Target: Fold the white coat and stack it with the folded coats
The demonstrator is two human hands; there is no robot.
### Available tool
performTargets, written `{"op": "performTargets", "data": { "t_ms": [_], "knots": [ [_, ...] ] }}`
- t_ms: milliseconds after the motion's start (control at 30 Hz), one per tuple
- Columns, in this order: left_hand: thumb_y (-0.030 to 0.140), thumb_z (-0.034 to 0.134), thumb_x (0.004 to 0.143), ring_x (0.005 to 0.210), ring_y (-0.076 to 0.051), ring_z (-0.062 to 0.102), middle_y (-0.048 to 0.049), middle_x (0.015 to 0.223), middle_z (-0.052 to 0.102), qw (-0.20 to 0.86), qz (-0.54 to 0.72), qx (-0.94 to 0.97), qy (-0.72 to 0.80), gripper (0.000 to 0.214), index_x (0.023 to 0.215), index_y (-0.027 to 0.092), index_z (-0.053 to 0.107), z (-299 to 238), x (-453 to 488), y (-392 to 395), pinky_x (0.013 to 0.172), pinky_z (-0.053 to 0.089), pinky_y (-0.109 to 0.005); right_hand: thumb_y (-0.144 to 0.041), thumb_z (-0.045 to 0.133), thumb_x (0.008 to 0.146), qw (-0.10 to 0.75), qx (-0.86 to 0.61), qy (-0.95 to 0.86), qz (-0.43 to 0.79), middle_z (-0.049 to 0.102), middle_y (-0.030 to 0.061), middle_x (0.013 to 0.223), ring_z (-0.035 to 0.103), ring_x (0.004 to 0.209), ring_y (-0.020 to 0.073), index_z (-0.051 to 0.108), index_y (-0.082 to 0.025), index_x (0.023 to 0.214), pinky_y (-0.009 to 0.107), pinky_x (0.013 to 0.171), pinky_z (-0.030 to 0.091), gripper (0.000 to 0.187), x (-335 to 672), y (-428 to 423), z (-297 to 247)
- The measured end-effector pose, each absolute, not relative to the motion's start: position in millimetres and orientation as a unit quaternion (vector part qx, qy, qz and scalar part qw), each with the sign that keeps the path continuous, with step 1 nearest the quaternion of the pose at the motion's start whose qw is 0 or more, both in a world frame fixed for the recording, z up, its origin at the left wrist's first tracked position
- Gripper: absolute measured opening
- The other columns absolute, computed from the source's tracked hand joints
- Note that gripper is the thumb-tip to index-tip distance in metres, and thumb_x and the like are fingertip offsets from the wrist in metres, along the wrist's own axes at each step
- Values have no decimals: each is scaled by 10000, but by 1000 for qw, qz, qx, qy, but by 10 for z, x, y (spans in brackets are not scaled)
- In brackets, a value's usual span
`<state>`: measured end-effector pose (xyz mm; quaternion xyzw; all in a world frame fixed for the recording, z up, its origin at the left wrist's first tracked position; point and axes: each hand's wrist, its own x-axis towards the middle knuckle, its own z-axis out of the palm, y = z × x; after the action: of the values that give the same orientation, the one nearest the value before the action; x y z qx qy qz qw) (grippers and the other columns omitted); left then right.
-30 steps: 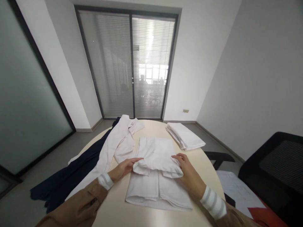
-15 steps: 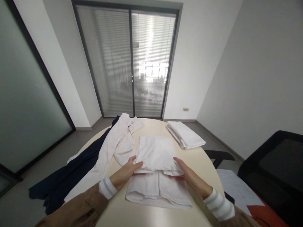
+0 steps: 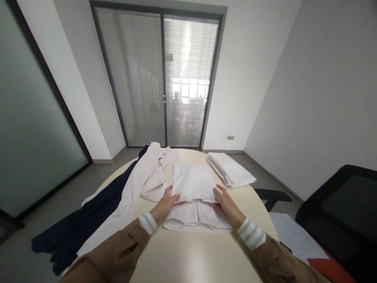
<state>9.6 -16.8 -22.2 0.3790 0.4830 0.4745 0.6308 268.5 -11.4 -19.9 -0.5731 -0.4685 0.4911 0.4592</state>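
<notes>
A white garment (image 3: pixel 193 184) lies partly folded in the middle of the round cream table (image 3: pixel 191 255), its top layer doubled over the lower part. My left hand (image 3: pixel 167 203) grips the fold's left edge, thumb on top. My right hand (image 3: pixel 225 201) holds the fold's right edge, fingers partly under the cloth. Both arms wear tan sleeves with striped cuffs.
An unfolded pale shirt (image 3: pixel 141 182) lies left of the garment, beside a dark navy cloth (image 3: pixel 88 216) hanging off the table's left side. A folded white stack (image 3: pixel 231 169) sits at the far right. A black chair (image 3: pixel 341 212) and papers (image 3: pixel 294 239) stand to the right.
Both hands have slid forward with the folded layer, pushing the garment farther from me. The near part of the table now shows more bare surface.
</notes>
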Motion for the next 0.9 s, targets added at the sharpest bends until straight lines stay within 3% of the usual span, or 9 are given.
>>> {"op": "performTargets", "data": {
  "t_ms": [200, 267, 367, 433, 500, 567, 700, 767, 900],
  "knots": [
    [274, 627, 838, 908, -231, 662, -44, 841, 728, 604, 470, 474, 436, 976, 1582, 124, 14, -222, 31, -336, 896, 470, -352, -461, 720, 750, 480, -533, -463, 520, 642, -5, 823, 629, 767, 176, 454, -238, 1389, 301, 755, 550, 727, 2671, -371, -36],
    [280, 591, 833, 804, -202, 642, -2, 719, 693, 572, 459, 531, 425, 844, 1568, 113, 212, -224, -5, -366, 858, 453, -322, -411, 711, 748, 469, -511, -464, 551, 641, -10, 829, 623, 779, 165, 481, -239, 1373, 277, 743, 538, 688, 2687, -434, -16],
    [304, 532, 821, 585, -159, 564, 16, 547, 603, 561, 394, 606, 403, 546, 1305, 68, 619, -218, -47, -429, 703, 443, -288, -312, 641, 752, 450, -511, -459, 570, 622, -22, 835, 591, 728, 133, 548, -258, 1319, 204, 602, 477, 576, 2737, -502, -30],
    [313, 515, 822, 488, -143, 514, 22, 486, 564, 551, 338, 652, 397, 465, 1173, 73, 704, -204, -68, -488, 613, 428, -273, -279, 593, 746, 427, -523, -480, 560, 587, -31, 772, 530, 629, 111, 600, -250, 1257, 175, 484, 378, 512, 2786, -536, -57],
    [312, 515, 846, 482, -150, 536, 24, 480, 570, 508, 300, 700, 403, 423, 1155, 104, 718, -189, -91, -546, 638, 462, -287, -273, 574, 742, 394, -514, -525, 552, 554, -35, 717, 471, 566, 103, 630, -235, 1210, 176, 439, 316, 473, 2842, -562, -85],
    [312, 528, 872, 592, -182, 620, -1, 560, 633, 432, 296, 742, 418, 362, 1118, 142, 733, -184, -127, -588, 793, 503, -344, -275, 572, 742, 364, -498, -572, 540, 549, -30, 718, 453, 559, 107, 644, -228, 1191, 189, 443, 334, 457, 2891, -581, -110],
    [356, 682, 803, 1062, -290, 636, -96, 1086, 714, 285, 318, 806, 410, 412, 1185, 202, 696, -239, -230, -629, 1043, 424, -419, -327, 579, 785, 337, -499, -615, 509, 586, 4, 859, 527, 670, 146, 631, -230, 1208, 245, 541, 486, 437, 2922, -617, -140],
    [369, 719, 787, 1140, -308, 591, -117, 1217, 664, 249, 302, 827, 404, 570, 1326, 218, 613, -284, -272, -649, 1036, 432, -427, -390, 598, 815, 344, -502, -614, 502, 594, 35, 1018, 573, 842, 191, 626, -233, 1194, 298, 660, 562, 412, 2912, -635, -144],
    [336, 552, 939, 899, -262, 618, -113, 955, 671, 179, 255, 836, 451, 485, 1408, 212, 557, -320, -301, -696, 834, 499, -400, -514, 633, 833, 361, -506, -602, 501, 576, 52, 1056, 561, 935, 217, 621, -227, 1172, 340, 748, 589, 445, 2912, -653, -126]
  ]
}}
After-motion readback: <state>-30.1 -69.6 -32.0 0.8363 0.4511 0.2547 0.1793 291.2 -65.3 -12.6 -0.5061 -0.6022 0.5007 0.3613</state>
